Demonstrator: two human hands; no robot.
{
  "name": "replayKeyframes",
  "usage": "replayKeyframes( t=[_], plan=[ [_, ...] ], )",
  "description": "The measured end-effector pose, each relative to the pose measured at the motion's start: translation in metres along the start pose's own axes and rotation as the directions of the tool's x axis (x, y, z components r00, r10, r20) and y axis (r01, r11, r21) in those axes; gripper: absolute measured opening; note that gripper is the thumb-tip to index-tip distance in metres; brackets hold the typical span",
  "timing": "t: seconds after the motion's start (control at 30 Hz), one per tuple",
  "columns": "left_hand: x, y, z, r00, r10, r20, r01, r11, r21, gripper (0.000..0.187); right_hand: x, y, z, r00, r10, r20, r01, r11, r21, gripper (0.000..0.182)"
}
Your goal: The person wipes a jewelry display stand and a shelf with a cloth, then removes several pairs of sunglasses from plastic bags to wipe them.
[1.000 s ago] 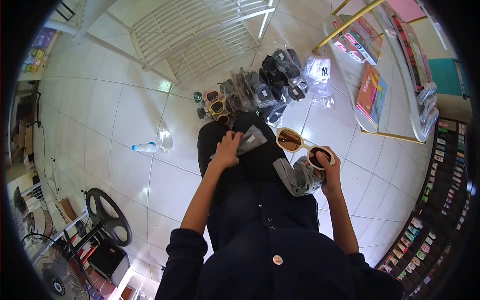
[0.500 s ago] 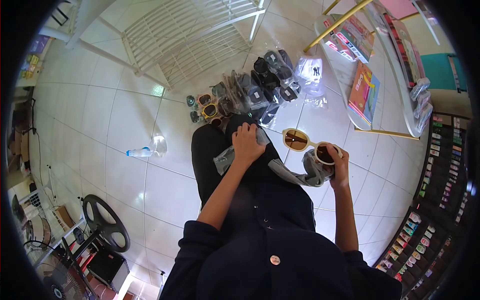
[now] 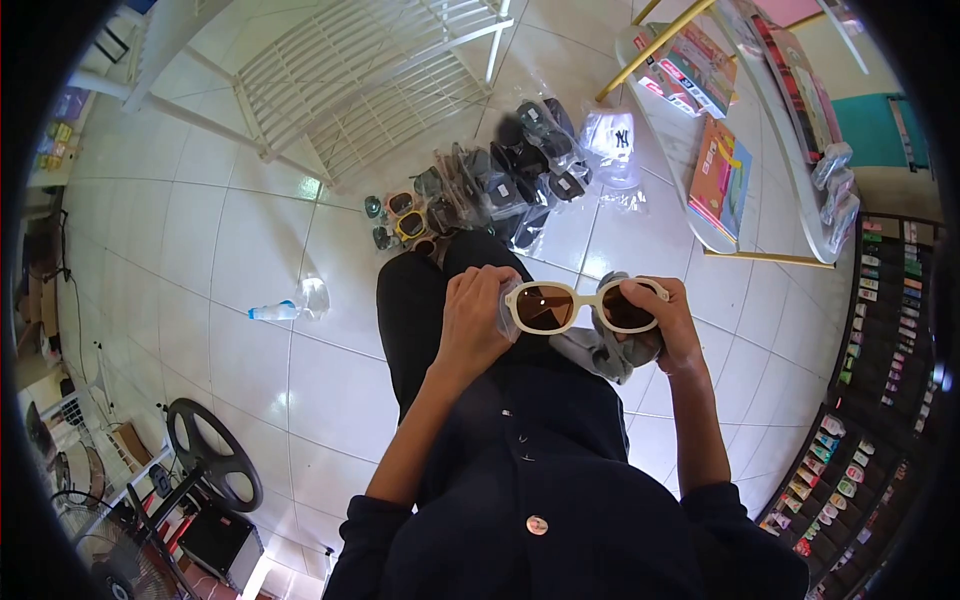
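Observation:
Cream-framed sunglasses [image 3: 582, 306] with brown lenses are held level above my lap. My right hand [image 3: 668, 318] grips their right end, and a grey cloth [image 3: 597, 352] hangs bunched beneath that hand. At the other end of the frame is my left hand [image 3: 474, 315], its fingers closed around a thin clear plastic bag [image 3: 508, 308] beside the left lens. Beyond my knees, several sunglasses in plastic bags [image 3: 495, 185] lie in a pile on the floor, with yellow-framed sunglasses [image 3: 411, 223] at its left side.
A wrapped white cap [image 3: 611, 140] lies behind the pile. White wire racks [image 3: 370, 90] stand at the back. A bottle [image 3: 272, 311] lies on the floor to the left. Shelves with books [image 3: 722, 190] are at the right, near a dark display rack [image 3: 850, 400].
The sunglasses and my right hand have moved left and the frame is now level. My left hand has come off my lap toward the left lens. The cloth has gathered under my right hand.

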State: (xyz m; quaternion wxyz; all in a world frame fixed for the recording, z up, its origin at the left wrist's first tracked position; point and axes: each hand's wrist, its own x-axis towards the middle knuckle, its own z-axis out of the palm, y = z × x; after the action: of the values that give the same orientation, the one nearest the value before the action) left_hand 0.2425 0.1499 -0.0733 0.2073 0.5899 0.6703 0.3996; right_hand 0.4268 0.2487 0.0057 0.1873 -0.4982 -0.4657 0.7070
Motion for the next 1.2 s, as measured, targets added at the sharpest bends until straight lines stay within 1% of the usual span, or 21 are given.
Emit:
replayKeyframes(
  t=[0.13, 0.23, 0.33, 0.4, 0.43, 0.53, 0.57, 0.6, 0.63, 0.67, 0.73, 0.8, 0.83, 0.9, 0.93, 0.97, 1.0, 1.07, 1.1, 1.13, 1.2],
  plan=[
    [-0.003, 0.005, 0.001, 0.999, -0.020, -0.028, 0.020, 1.000, 0.010, 0.038, 0.001, 0.004, 0.000, 0.997, 0.051, -0.050, -0.054, 0.998, -0.041, 0.026],
    [-0.004, 0.005, 0.001, 0.997, -0.065, -0.047, 0.069, 0.994, 0.090, 0.038, 0.000, 0.003, 0.000, 0.996, 0.067, -0.052, -0.070, 0.996, -0.052, 0.026],
    [-0.005, 0.009, 0.002, 0.999, -0.039, 0.024, 0.038, 0.998, 0.054, 0.042, 0.001, 0.005, 0.012, 0.994, 0.086, -0.064, -0.090, 0.994, -0.055, 0.025],
    [-0.005, 0.011, 0.006, 0.997, -0.004, 0.074, 0.007, 0.999, -0.038, 0.041, 0.007, 0.018, 0.017, 0.995, 0.095, -0.022, -0.096, 0.990, -0.098, 0.024],
    [-0.005, 0.013, 0.006, 0.995, 0.006, 0.102, 0.000, 0.998, -0.067, 0.042, 0.010, 0.025, 0.018, 0.993, 0.096, 0.066, -0.090, 0.992, -0.090, 0.024],
    [-0.012, 0.012, 0.016, 0.992, -0.036, 0.121, 0.050, 0.992, -0.115, 0.044, 0.017, 0.041, 0.035, 0.993, 0.058, 0.100, -0.021, 0.943, -0.333, 0.028],
    [-0.015, 0.010, 0.020, 0.992, -0.038, 0.122, 0.052, 0.992, -0.115, 0.044, 0.016, 0.036, 0.040, 0.989, 0.109, 0.095, -0.049, 0.869, -0.492, 0.029],
    [-0.019, 0.006, 0.025, 0.990, -0.091, 0.109, 0.107, 0.983, -0.152, 0.043, 0.015, 0.034, 0.044, 0.989, 0.110, 0.097, -0.048, 0.869, -0.492, 0.029],
    [-0.023, 0.002, 0.029, 0.985, -0.144, 0.096, 0.160, 0.969, -0.188, 0.041, 0.015, 0.034, 0.047, 0.987, 0.121, 0.106, -0.071, 0.919, -0.387, 0.030],
    [-0.026, -0.002, 0.031, 0.985, -0.147, 0.094, 0.163, 0.969, -0.187, 0.041, 0.015, 0.033, 0.049, 0.984, 0.131, 0.119, -0.094, 0.956, -0.278, 0.030],
    [-0.031, -0.009, 0.033, 0.961, -0.263, 0.085, 0.277, 0.912, -0.303, 0.040, 0.021, 0.044, 0.042, 0.979, 0.163, 0.121, -0.124, 0.951, -0.284, 0.027],
    [-0.031, -0.009, 0.033, 0.955, -0.279, 0.105, 0.298, 0.900, -0.317, 0.039, 0.023, 0.051, 0.039, 0.980, 0.038, 0.194, 0.055, 0.891, -0.451, 0.026],
    [-0.031, -0.009, 0.033, 0.948, -0.293, 0.122, 0.317, 0.889, -0.329, 0.038, 0.024, 0.057, 0.038, 0.980, 0.038, 0.193, 0.054, 0.891, -0.451, 0.026],
    [-0.033, -0.008, 0.036, 0.946, -0.291, 0.145, 0.323, 0.888, -0.326, 0.037, 0.028, 0.068, 0.041, 0.976, -0.028, 0.215, 0.146, 0.820, -0.554, 0.029],
    [-0.031, -0.008, 0.036, 0.947, -0.281, 0.157, 0.318, 0.892, -0.321, 0.037, 0.027, 0.068, 0.044, 0.973, -0.053, 0.223, 0.171, 0.815, -0.554, 0.029],
    [-0.031, -0.011, 0.036, 0.977, -0.161, 0.137, 0.194, 0.939, -0.283, 0.034, 0.025, 0.067, 0.050, 0.995, -0.046, 0.094, 0.093, 0.799, -0.594, 0.031],
    [-0.033, -0.014, 0.040, 0.980, -0.168, 0.106, 0.193, 0.936, -0.295, 0.037, 0.025, 0.066, 0.055, 0.998, -0.052, -0.035, 0.019, 0.785, -0.620, 0.033],
    [-0.033, -0.015, 0.040, 0.969, -0.179, 0.171, 0.223, 0.930, -0.291, 0.041, 0.029, 0.066, 0.054, 0.998, 0.037, -0.054, -0.062, 0.802, -0.594, 0.034],
    [-0.033, -0.016, 0.041, 0.952, -0.197, 0.233, 0.273, 0.891, -0.362, 0.043, 0.035, 0.075, 0.048, 0.998, 0.054, 0.043, -0.014, 0.762, -0.648, 0.031],
    [-0.029, -0.015, 0.039, 0.964, -0.172, 0.205, 0.237, 0.904, -0.355, 0.043, 0.043, 0.086, 0.041, 0.988, 0.082, 0.132, 0.034, 0.716, -0.698, 0.029],
    [-0.020, -0.007, 0.031, 0.936, -0.174, 0.307, 0.224, 0.965, -0.136, 0.048, 0.055, 0.100, 0.036, 0.976, 0.131, 0.173, 0.002, 0.792, -0.611, 0.024]
  ],
)
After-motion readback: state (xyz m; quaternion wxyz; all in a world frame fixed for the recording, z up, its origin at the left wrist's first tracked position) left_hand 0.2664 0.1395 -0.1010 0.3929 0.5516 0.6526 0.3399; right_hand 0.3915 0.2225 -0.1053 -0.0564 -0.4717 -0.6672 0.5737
